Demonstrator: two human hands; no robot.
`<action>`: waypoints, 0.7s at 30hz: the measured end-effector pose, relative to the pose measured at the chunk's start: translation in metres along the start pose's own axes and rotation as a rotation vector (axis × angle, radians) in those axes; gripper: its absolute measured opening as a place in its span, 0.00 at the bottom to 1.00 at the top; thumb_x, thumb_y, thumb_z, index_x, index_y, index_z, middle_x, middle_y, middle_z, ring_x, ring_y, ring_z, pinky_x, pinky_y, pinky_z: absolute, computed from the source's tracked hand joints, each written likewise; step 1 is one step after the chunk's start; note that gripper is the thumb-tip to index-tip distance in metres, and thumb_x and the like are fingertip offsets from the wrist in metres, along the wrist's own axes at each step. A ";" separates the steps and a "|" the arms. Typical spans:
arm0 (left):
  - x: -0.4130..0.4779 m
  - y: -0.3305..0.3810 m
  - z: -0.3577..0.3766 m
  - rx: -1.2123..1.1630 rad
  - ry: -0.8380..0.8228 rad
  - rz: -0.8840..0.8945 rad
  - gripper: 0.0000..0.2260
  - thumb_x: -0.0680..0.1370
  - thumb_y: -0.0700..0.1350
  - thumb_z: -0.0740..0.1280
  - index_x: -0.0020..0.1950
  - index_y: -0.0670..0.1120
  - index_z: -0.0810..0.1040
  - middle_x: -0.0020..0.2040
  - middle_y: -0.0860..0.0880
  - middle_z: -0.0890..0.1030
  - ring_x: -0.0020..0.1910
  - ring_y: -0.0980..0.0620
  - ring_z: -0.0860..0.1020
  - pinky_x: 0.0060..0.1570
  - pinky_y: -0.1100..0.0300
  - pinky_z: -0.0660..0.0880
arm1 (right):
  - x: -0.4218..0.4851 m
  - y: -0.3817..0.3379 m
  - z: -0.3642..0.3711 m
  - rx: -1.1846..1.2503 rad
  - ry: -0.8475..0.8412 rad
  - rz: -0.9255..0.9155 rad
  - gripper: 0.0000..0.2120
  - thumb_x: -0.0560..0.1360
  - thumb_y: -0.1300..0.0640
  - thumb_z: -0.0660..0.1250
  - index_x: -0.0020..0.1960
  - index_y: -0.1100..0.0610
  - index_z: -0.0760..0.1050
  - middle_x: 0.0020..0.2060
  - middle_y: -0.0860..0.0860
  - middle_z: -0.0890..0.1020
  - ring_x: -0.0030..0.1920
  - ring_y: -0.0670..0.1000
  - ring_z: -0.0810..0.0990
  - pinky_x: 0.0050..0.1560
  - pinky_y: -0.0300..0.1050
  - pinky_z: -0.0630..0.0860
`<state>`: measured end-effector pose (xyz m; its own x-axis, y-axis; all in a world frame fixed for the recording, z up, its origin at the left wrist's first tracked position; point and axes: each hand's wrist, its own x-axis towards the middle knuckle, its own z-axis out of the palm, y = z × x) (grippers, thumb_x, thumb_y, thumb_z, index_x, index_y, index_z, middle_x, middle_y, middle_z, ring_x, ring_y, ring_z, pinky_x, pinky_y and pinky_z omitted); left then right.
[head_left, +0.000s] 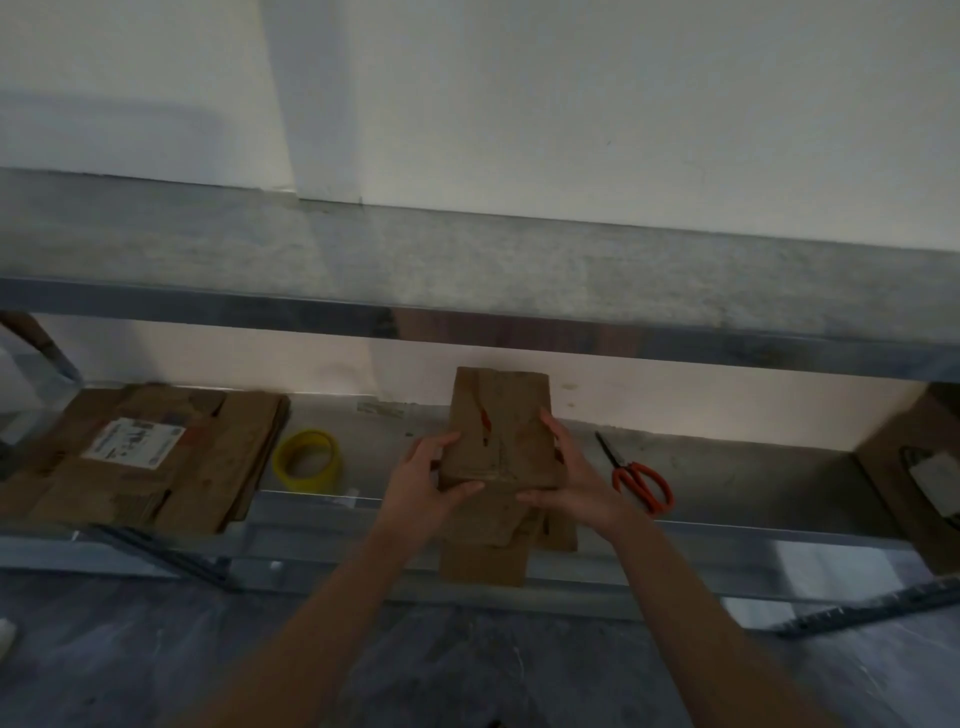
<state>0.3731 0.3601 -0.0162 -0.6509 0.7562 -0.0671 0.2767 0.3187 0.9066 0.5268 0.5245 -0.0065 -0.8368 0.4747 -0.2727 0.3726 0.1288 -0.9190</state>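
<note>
A small brown cardboard box (498, 421) with red marks on top is held in front of the lower shelf, its bottom flaps hanging loose below. My left hand (428, 483) grips its left side, thumb across the near edge. My right hand (571, 478) grips the right side, fingers curled over the top corner.
A metal shelf unit (467, 332) runs across the view. On its lower shelf lie a stack of flattened cardboard (156, 457) at the left, a yellow tape roll (309, 460), orange-handled scissors (636, 478) at the right, and more cardboard (914, 467) at the far right.
</note>
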 end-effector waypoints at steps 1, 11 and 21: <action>0.003 0.002 0.002 -0.003 0.004 -0.010 0.29 0.68 0.49 0.77 0.65 0.57 0.68 0.64 0.54 0.69 0.55 0.60 0.74 0.47 0.76 0.73 | 0.001 0.000 -0.002 0.015 -0.003 -0.002 0.54 0.67 0.59 0.79 0.79 0.45 0.47 0.74 0.51 0.61 0.73 0.51 0.64 0.72 0.53 0.68; -0.012 -0.016 -0.004 0.395 -0.110 0.193 0.33 0.74 0.60 0.68 0.75 0.55 0.59 0.77 0.53 0.52 0.74 0.47 0.56 0.72 0.48 0.62 | -0.029 0.019 0.021 -0.665 0.240 -0.185 0.44 0.71 0.37 0.71 0.79 0.45 0.51 0.79 0.49 0.48 0.78 0.54 0.49 0.77 0.56 0.55; -0.005 -0.038 -0.091 0.752 -0.188 0.420 0.38 0.73 0.72 0.54 0.78 0.53 0.56 0.78 0.52 0.57 0.77 0.50 0.51 0.75 0.53 0.48 | -0.032 -0.043 0.097 -0.999 0.384 -0.355 0.34 0.76 0.34 0.53 0.76 0.51 0.63 0.75 0.53 0.65 0.78 0.58 0.55 0.76 0.63 0.50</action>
<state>0.3012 0.2919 -0.0126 -0.2816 0.9560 0.0823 0.9023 0.2347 0.3615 0.4984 0.4196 0.0146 -0.8448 0.4867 0.2224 0.4363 0.8671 -0.2404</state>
